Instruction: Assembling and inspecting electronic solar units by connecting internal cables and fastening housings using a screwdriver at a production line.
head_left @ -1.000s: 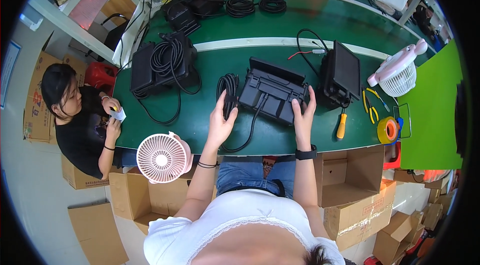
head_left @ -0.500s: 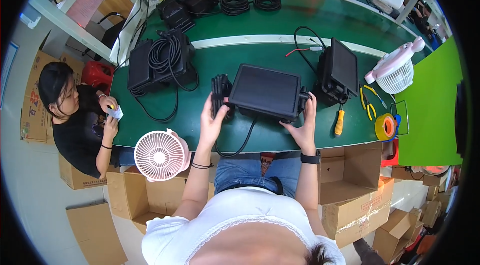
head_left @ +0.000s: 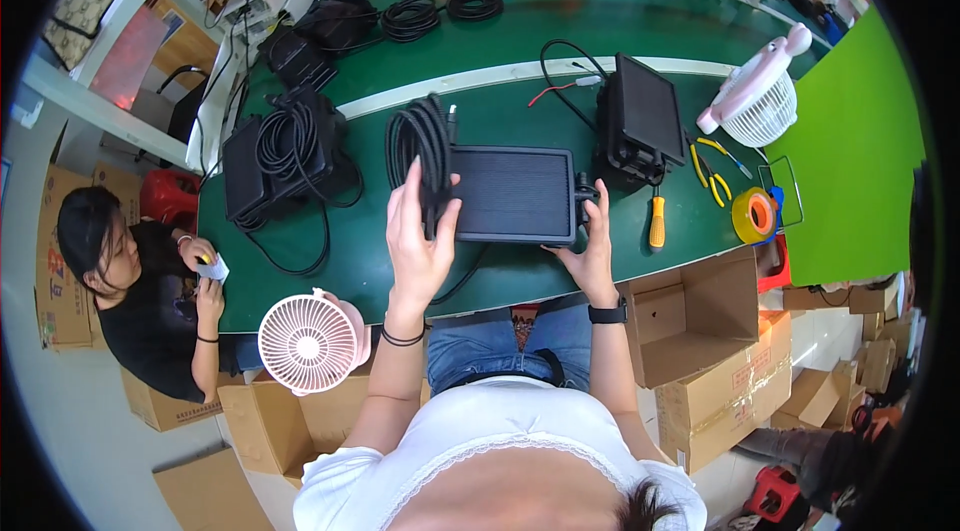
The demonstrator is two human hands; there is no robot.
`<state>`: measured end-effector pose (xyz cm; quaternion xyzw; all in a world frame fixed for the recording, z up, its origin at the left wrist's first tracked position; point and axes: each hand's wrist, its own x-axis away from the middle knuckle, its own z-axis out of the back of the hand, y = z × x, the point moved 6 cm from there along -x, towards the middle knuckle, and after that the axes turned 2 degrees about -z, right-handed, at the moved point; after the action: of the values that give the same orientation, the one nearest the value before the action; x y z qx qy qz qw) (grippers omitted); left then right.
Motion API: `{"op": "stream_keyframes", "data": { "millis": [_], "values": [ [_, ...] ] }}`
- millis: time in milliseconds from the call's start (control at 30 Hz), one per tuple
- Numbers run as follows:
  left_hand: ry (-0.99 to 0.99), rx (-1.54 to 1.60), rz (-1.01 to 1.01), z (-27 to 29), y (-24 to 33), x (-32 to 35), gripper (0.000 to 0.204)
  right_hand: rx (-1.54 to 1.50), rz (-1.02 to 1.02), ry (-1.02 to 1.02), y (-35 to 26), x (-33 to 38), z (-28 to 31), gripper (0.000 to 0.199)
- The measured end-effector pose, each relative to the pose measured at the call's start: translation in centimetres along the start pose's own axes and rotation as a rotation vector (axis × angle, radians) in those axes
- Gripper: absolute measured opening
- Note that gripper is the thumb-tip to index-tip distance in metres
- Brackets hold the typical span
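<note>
Right hand (head_left: 588,253): at the right edge of the black flat panel (head_left: 512,195); thumb up along the side, fingers hidden under it, so it grips the edge.
Left hand (head_left: 420,236): fingers spread and nearly straight, pressed against the panel's left edge and the coiled black cable (head_left: 420,141); how firmly it clasps the coil cannot be told.
Black flat panel: held just above the green table (head_left: 350,261), tilted toward the person, between both hands.
Coiled black cable: stands upright at the panel's left end, touching the left fingers.
Pink desk fan (head_left: 306,343): at the table's near edge, left of the left forearm.
Co-worker (head_left: 140,281): seated at the table's left end, holding a small white piece.
Yellow-handled screwdriver (head_left: 656,221): just right of the panel.
Yellow tape roll (head_left: 754,215): near the right end.
Second black unit (head_left: 640,126): behind the screwdriver, upright.
Black unit with cable on top (head_left: 285,146): far left, well apart from the hands.
</note>
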<state>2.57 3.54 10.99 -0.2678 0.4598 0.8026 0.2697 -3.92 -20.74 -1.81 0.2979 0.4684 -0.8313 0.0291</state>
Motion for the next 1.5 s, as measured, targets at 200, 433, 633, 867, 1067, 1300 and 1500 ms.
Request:
{"op": "stream_keyframes", "data": {
  "millis": [200,433,633,867,1067,1300,1500],
  "values": [
    [-0.411,-0.201,-0.311,-3.2,5.6,-2.0,0.065,-0.048,0.007,-0.029,0.4,0.1,-0.3,0.112],
    [-0.428,-0.197,-0.252,-5.1,3.5,-0.7,0.076,-0.058,-0.405,-0.181,1.7,0.8,-1.8,0.094],
    [-0.350,-0.274,-0.168,-3.6,2.1,-0.1,0.048,0.180,-0.328,-0.151,2.8,1.3,-2.9,0.077],
    [-0.201,-0.390,-0.099,-3.2,-0.1,-1.9,0.044,0.242,-0.306,-0.063,0.6,-0.2,-3.8,0.053],
    [-0.156,-0.378,-0.119,-3.7,-0.9,-0.4,0.043,0.238,-0.277,-0.069,0.4,-0.1,-3.6,0.049],
    [-0.158,-0.389,-0.101,-3.9,-0.6,0.6,0.042,0.251,-0.294,-0.077,0.4,-0.4,-3.8,0.048],
    [-0.135,-0.349,-0.135,-4.1,-0.7,0.6,0.052,0.275,-0.281,-0.059,0.6,-0.4,-3.6,0.046]
  ]
}}
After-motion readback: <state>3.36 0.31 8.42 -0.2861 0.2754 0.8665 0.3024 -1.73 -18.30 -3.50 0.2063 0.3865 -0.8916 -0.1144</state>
